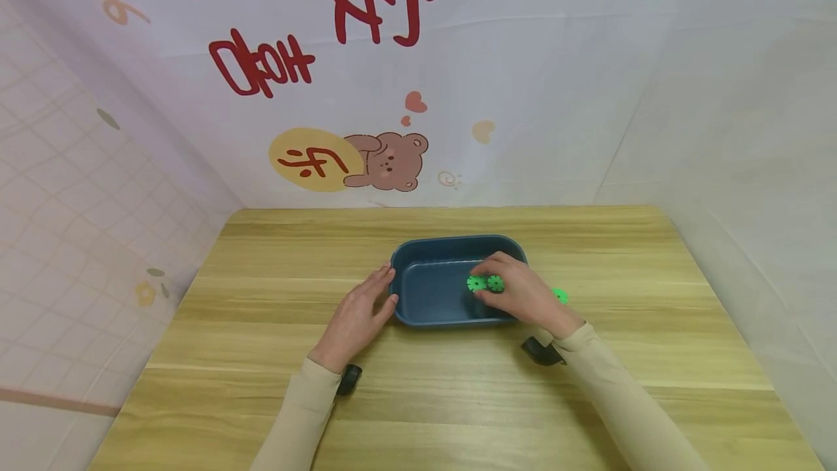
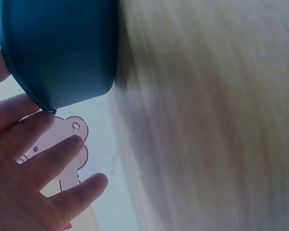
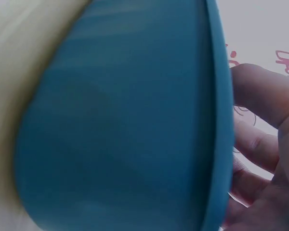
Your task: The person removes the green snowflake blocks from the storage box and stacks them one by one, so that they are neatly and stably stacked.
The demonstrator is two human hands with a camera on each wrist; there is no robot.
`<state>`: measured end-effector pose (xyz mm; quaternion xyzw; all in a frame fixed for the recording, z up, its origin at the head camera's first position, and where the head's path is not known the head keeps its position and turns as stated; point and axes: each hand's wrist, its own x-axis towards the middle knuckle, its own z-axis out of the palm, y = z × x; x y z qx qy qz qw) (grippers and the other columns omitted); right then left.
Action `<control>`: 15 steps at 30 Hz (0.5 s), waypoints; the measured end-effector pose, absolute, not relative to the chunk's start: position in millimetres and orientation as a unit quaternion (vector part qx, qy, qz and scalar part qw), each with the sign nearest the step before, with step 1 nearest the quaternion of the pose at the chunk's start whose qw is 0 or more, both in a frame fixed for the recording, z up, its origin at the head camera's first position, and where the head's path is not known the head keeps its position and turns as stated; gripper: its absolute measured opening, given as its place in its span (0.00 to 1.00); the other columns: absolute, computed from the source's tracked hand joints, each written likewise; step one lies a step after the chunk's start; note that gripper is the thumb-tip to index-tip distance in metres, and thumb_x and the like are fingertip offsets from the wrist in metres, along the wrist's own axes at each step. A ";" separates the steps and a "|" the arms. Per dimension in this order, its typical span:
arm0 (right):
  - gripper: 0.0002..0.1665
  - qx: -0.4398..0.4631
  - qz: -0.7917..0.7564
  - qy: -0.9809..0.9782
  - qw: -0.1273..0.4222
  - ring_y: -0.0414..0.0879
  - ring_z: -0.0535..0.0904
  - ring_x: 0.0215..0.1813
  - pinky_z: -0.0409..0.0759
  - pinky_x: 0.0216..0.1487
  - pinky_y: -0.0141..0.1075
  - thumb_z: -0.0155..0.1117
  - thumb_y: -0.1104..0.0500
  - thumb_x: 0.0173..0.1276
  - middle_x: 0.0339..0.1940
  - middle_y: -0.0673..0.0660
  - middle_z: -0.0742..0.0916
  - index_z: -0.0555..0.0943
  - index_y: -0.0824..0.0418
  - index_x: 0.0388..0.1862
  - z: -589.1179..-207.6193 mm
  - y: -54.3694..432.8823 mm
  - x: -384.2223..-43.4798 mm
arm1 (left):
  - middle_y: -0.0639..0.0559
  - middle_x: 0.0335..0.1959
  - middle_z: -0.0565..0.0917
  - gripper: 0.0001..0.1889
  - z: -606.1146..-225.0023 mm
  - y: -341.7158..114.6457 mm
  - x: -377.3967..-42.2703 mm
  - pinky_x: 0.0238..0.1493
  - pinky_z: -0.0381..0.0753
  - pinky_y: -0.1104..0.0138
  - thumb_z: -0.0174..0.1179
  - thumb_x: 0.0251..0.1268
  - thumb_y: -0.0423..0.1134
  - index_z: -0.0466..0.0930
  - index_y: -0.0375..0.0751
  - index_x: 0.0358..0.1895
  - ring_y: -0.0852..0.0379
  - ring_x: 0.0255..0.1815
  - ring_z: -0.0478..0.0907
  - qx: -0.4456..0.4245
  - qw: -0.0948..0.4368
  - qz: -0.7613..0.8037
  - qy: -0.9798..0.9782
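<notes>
A blue rectangular basin (image 1: 431,325) with rounded corners stands on the wooden table. My left hand (image 1: 353,318) rests against its left end, fingers straight and spread, fingertips right at the rim; the left wrist view shows the basin's outer wall (image 2: 62,53) beside these fingers. Over the right part of the basin, my right hand (image 1: 523,293) pinches green notched plastic discs (image 1: 476,283) between thumb and fingers, two of them showing side by side. In the right wrist view the basin's wall (image 3: 120,120) hides the fingertips and the discs.
Another green notched disc (image 1: 560,296) lies on the table (image 1: 281,355) to the right of the basin, partly covered by my right wrist. A white printed cloth (image 1: 536,93) with a bear and red characters hangs behind the table's back edge.
</notes>
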<state>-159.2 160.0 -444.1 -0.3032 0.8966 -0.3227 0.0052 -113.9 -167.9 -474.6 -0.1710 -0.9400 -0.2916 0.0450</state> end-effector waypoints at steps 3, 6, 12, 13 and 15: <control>0.18 -0.299 -0.326 0.897 0.002 0.53 0.81 0.50 0.85 0.48 0.48 0.77 0.58 0.66 0.51 0.54 0.84 0.87 0.59 0.54 -442.6 162.9 -157.7 | 0.47 0.79 0.67 0.28 -474.5 -167.8 -113.8 0.75 0.68 0.49 0.58 0.80 0.46 0.70 0.38 0.76 0.44 0.78 0.65 -0.172 0.046 -0.294 -0.939; 0.18 -0.297 -0.323 0.899 -0.008 0.53 0.82 0.49 0.85 0.46 0.46 0.78 0.58 0.65 0.51 0.54 0.84 0.87 0.59 0.54 -441.7 165.5 -156.4 | 0.47 0.79 0.67 0.28 -474.5 -167.7 -113.6 0.75 0.68 0.49 0.58 0.80 0.46 0.70 0.38 0.76 0.44 0.78 0.65 -0.172 0.046 -0.295 -0.939; 0.19 -0.294 -0.334 0.895 -0.017 0.56 0.83 0.48 0.85 0.46 0.51 0.78 0.60 0.64 0.49 0.56 0.84 0.87 0.61 0.53 -440.2 171.1 -153.8 | 0.46 0.79 0.67 0.28 -474.8 -167.5 -113.6 0.75 0.68 0.48 0.58 0.80 0.46 0.70 0.38 0.76 0.43 0.78 0.65 -0.172 0.047 -0.297 -0.938; 0.19 -0.294 -0.336 0.895 -0.018 0.57 0.83 0.48 0.85 0.48 0.52 0.78 0.60 0.64 0.50 0.56 0.84 0.87 0.61 0.53 -440.1 172.3 -153.4 | 0.46 0.79 0.67 0.28 -474.8 -167.4 -113.5 0.75 0.68 0.48 0.58 0.80 0.46 0.70 0.38 0.76 0.43 0.78 0.65 -0.172 0.048 -0.298 -0.938; 0.19 -0.293 -0.339 0.894 -0.019 0.57 0.83 0.50 0.84 0.50 0.54 0.77 0.61 0.65 0.50 0.56 0.85 0.87 0.61 0.54 -439.3 174.7 -152.6 | 0.47 0.79 0.67 0.28 -474.8 -167.4 -113.3 0.75 0.68 0.48 0.58 0.80 0.46 0.70 0.38 0.76 0.44 0.78 0.65 -0.171 0.048 -0.297 -0.938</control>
